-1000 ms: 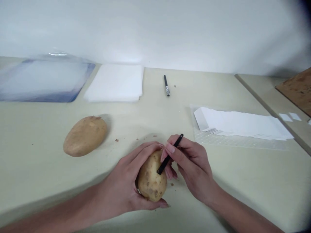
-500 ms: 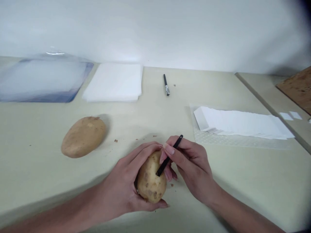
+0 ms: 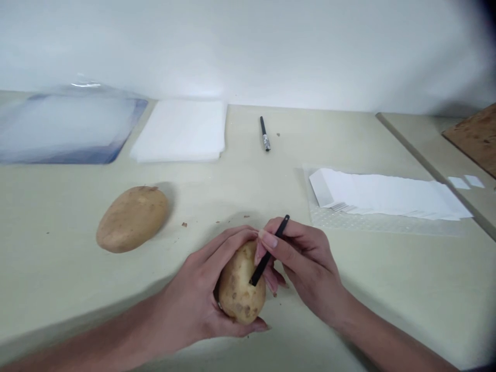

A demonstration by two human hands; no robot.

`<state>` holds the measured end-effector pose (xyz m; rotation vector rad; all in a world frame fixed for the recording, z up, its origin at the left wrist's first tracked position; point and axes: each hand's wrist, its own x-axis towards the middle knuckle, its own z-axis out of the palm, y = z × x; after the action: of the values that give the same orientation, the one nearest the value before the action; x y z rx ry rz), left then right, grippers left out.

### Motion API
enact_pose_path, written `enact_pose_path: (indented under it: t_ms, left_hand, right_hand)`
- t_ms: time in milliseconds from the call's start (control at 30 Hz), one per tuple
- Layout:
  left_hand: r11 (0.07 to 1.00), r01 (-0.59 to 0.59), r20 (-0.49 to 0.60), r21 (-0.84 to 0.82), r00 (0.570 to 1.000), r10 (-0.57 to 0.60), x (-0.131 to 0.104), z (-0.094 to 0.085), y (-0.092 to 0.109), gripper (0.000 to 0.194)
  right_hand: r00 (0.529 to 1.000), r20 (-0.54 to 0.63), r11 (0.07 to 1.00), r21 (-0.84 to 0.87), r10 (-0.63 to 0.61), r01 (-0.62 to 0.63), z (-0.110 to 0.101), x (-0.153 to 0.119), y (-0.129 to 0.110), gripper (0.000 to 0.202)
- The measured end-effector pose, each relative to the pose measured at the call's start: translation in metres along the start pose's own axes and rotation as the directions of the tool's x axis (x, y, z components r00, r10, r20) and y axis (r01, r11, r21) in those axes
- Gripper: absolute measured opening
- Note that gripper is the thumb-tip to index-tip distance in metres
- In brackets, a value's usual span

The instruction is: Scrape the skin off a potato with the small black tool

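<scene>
A yellowish potato with brown spots [image 3: 238, 294] is in my left hand [image 3: 205, 284], whose fingers wrap over its top and whose thumb lies along its near side. My right hand [image 3: 306, 263] pinches a thin black tool [image 3: 267, 256] between thumb and fingers. The tool's lower tip touches the potato's upper face, where a pale patch shows. To the left, a second, browner potato [image 3: 132, 219] lies on the table. Small brown peel bits [image 3: 184, 225] are scattered between the two potatoes and beside my right hand.
Farther back lie a white paper stack [image 3: 182, 130], a blue-edged sheet [image 3: 112, 152] under clear plastic, and a black pen-like tool [image 3: 264, 134]. At the right are fanned white papers [image 3: 383, 194] on plastic, small white pieces [image 3: 459, 182] and a brown board [image 3: 475, 137].
The black tool's tip has shifted slightly down along the potato, and its top end has moved a little left. My left hand keeps its hold.
</scene>
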<state>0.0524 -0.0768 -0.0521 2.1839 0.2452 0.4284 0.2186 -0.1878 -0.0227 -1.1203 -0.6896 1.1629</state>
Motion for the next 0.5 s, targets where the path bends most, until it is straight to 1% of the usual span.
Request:
enact_pose_path:
  t_ms: [67, 133, 300, 500]
  left_hand:
    - [1.0, -0.005, 0.003, 0.001, 1.0, 0.005, -0.0002, 0.0, -0.0002, 0.108]
    - [1.0, -0.007, 0.003, -0.004, 1.0, 0.007, -0.0007, 0.0001, -0.0004, 0.109]
    - [1.0, 0.007, 0.003, 0.0, 1.0, -0.007, -0.0005, 0.0001, 0.0005, 0.106]
    - [1.0, 0.0, -0.001, -0.001, 1.0, 0.0, -0.0014, 0.0007, 0.0, 0.103]
  right_hand:
    - [1.0, -0.029, 0.999, 0.037, 0.01, -0.009, 0.0018, 0.0012, -0.0005, 0.026]
    - [0.999, -0.034, 1.0, 0.019, 0.007, -0.006, 0.003, 0.0017, -0.001, 0.027]
    - [1.0, -0.001, 0.997, -0.077, -0.013, 0.013, 0.0021, -0.0017, -0.0024, 0.027]
    - [1.0, 0.028, 0.999, -0.047, 0.0, 0.001, 0.0022, -0.0038, -0.0031, 0.027]
